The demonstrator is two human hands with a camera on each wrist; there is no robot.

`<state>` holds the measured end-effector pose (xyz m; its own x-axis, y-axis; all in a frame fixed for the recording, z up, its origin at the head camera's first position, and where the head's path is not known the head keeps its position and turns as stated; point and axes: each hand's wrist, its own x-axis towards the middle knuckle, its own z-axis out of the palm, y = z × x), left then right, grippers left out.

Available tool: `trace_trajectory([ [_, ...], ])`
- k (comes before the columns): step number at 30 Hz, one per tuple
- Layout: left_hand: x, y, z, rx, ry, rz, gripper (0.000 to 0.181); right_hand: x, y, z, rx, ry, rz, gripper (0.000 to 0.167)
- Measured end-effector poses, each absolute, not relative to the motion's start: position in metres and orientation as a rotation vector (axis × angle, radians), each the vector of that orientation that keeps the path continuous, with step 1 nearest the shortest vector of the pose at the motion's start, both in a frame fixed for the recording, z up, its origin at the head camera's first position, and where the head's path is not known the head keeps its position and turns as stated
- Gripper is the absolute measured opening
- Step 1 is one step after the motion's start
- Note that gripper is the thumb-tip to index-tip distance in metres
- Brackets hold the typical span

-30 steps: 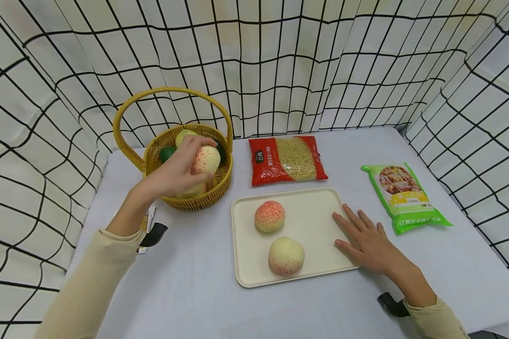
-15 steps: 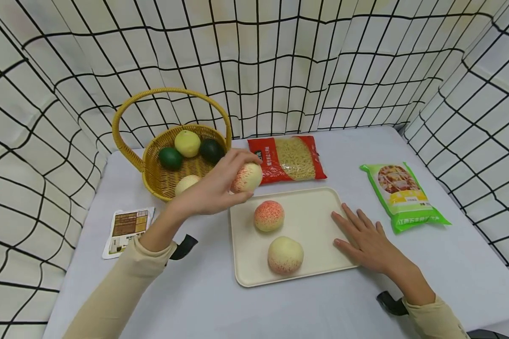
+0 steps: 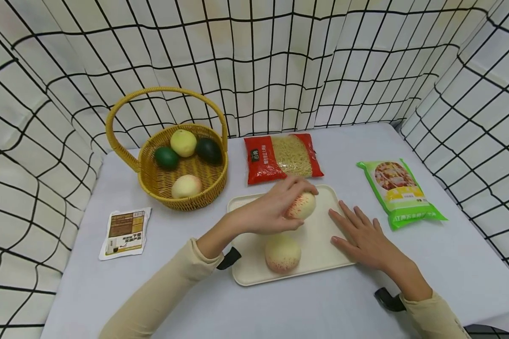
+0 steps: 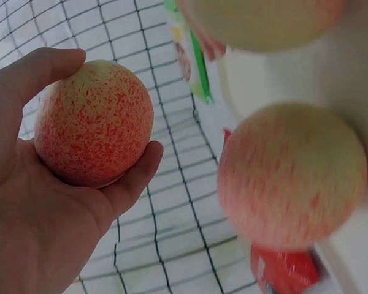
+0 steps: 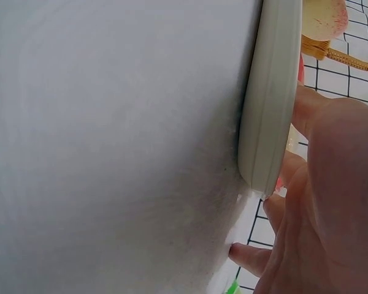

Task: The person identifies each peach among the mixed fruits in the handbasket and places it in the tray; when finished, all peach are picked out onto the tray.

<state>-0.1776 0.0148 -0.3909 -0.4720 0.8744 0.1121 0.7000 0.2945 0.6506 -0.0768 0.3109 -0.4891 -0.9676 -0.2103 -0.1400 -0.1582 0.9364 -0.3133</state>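
Note:
In the head view my left hand grips a speckled yellow-red peach over the cream tray. The left wrist view shows that peach between thumb and fingers, apart from the tray. On the tray lies a pale yellow peach. A pinkish peach also rests there, seen in the left wrist view but covered by my left hand in the head view. My right hand rests on the tray's right edge, fingers straight and spread; the right wrist view shows fingers by the tray rim.
A handled wicker basket at back left holds a peach, a yellow fruit and two dark green ones. Around lie a red pasta bag, a green food bag and a white packet. Black netting surrounds the table.
My left hand has carried the peach out of the basket, rightward past the pasta bag, to above the tray. The right hand stays at the tray's edge.

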Motion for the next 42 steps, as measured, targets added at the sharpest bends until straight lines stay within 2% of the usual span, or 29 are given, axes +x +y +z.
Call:
trace_trajectory([
  [9, -0.160, 0.052, -0.419, 1.408, 2.200, 0.753, 0.066, -0.081, 0.309, -0.488, -0.296, 2.920, -0.434, 0.076],
  [19, -0.147, 0.068, -0.444, 1.449, 2.174, 0.519, 0.065, -0.080, 0.309, -0.486, -0.300, 2.905, -0.455, 0.065],
  [25, -0.144, 0.069, -0.446, 1.474, 2.207, 0.463, 0.065, -0.080, 0.309, -0.487, -0.306, 2.910, -0.438, 0.066],
  [42, -0.139, 0.075, -0.446, 1.481, 2.224, 0.431, 0.086, -0.076, 0.314, -0.488, -0.328, 2.910, -0.450, 0.066],
])
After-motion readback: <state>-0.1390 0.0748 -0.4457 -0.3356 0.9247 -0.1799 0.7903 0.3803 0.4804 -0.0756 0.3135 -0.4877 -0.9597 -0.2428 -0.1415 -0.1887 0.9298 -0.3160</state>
